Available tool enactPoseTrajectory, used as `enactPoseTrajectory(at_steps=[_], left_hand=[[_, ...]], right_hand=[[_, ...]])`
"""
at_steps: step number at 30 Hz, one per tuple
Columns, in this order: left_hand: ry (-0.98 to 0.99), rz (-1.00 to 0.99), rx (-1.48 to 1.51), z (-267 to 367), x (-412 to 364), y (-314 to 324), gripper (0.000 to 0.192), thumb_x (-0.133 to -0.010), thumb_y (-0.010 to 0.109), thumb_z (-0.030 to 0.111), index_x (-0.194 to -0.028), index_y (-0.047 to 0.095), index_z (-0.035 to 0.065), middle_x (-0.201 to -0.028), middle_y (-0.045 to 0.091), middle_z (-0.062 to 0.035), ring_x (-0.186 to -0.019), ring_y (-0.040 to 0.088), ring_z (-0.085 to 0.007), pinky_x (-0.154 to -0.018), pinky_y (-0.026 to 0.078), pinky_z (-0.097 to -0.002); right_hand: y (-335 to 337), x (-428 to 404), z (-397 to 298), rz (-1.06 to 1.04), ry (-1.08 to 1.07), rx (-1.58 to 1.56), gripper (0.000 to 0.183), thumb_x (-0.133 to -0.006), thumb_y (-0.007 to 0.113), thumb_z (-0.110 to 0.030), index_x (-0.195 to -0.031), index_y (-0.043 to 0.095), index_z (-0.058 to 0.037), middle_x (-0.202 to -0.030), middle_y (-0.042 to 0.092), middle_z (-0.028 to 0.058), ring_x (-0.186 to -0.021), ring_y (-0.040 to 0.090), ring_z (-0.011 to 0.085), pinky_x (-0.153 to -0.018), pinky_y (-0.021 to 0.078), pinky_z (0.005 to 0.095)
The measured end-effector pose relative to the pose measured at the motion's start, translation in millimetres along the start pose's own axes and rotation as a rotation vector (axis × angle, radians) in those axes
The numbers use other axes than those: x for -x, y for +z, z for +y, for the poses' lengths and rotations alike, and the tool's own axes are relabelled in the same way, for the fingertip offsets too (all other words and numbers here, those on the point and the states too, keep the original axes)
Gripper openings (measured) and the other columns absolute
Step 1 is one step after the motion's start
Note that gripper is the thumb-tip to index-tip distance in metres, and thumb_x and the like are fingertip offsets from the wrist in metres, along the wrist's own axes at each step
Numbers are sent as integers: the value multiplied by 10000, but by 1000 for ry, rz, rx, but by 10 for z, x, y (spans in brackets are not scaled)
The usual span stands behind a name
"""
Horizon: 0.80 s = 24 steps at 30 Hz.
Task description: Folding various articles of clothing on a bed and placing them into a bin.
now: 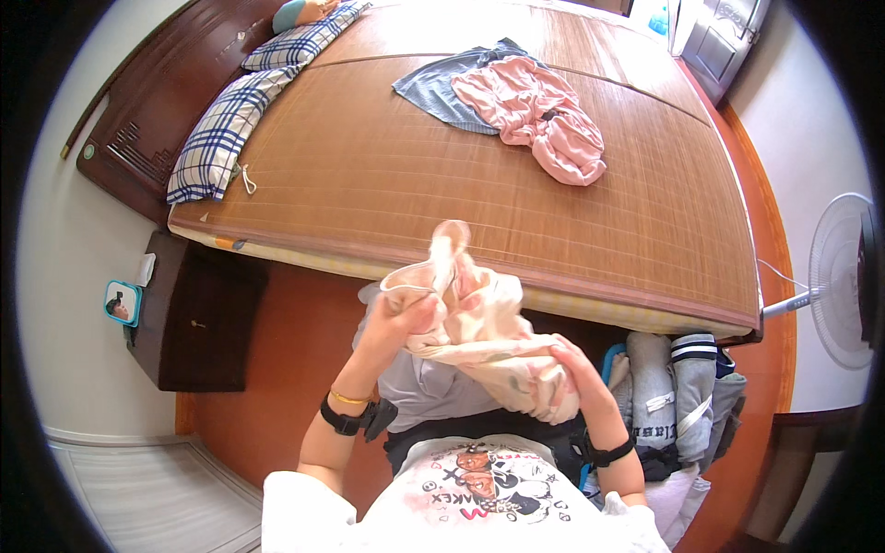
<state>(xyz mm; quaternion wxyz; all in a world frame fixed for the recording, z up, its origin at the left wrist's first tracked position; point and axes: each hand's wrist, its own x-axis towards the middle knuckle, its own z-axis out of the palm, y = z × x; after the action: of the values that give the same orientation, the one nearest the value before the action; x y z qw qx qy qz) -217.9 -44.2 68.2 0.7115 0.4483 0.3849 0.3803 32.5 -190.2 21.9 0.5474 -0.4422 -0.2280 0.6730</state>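
A cream garment with a pink pattern (pixel 498 352) hangs bunched between my hands, above my lap and in front of the bed's near edge. My left hand (pixel 415 314) grips it by an open edge on the left. At its right end, my right hand (pixel 577 366) is closed on the cloth, with part of the fingers hidden in its folds. A narrow part of the garment stands up blurred in the middle. Greyish-white cloth (pixel 429 394) lies beneath it over my lap. Further off on the bed, a pink garment (pixel 532 110) overlaps a blue-grey garment (pixel 435 90).
The bed bears a woven mat (pixel 346 166) and plaid pillows (pixel 228 131). A dark nightstand (pixel 200 318) stands left. Rolled grey clothes (pixel 650 380) fill a container at my right. A white fan (pixel 840 283) stands beyond, near the bed's right corner.
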Motion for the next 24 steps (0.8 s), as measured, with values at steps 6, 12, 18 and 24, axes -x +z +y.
enactPoseTrajectory(at_steps=[6,12,18,24], left_hand=[[121,-199,-12,368,-112,516,55,-858,655,57,-868,602,57,-762,555,52,-694,508,-32,-623,431,-217],[254,-523,-648,466,-105,515,102,-846,656,82,-881,602,3,-764,607,-28,-718,513,-61,-639,447,-235],[216,-294,-775,-124,-144,-144,251,-813,642,79,-1044,642,-18,-767,643,-59,-704,525,-67,-636,472,-271],[-128,-156,-680,-827,-173,-742,272,-855,678,200,-1017,649,-17,-829,647,-6,-757,538,-59,-661,467,-262]], right_hand=[[-487,194,-72,-210,85,7,500,-854,636,-288,-1220,504,25,-1152,610,113,-1037,593,150,-910,466,269],[-317,-80,51,-159,155,275,374,-956,544,-298,-1172,579,6,-1070,600,-5,-981,529,63,-861,442,250],[-289,-617,-293,-69,-262,1168,307,-882,599,-210,-1120,609,-16,-1073,619,180,-1020,581,318,-904,447,366],[-557,-1697,-1059,154,-368,1390,500,-877,606,-213,-1348,451,-155,-1463,244,263,-1344,272,423,-1092,290,453]])
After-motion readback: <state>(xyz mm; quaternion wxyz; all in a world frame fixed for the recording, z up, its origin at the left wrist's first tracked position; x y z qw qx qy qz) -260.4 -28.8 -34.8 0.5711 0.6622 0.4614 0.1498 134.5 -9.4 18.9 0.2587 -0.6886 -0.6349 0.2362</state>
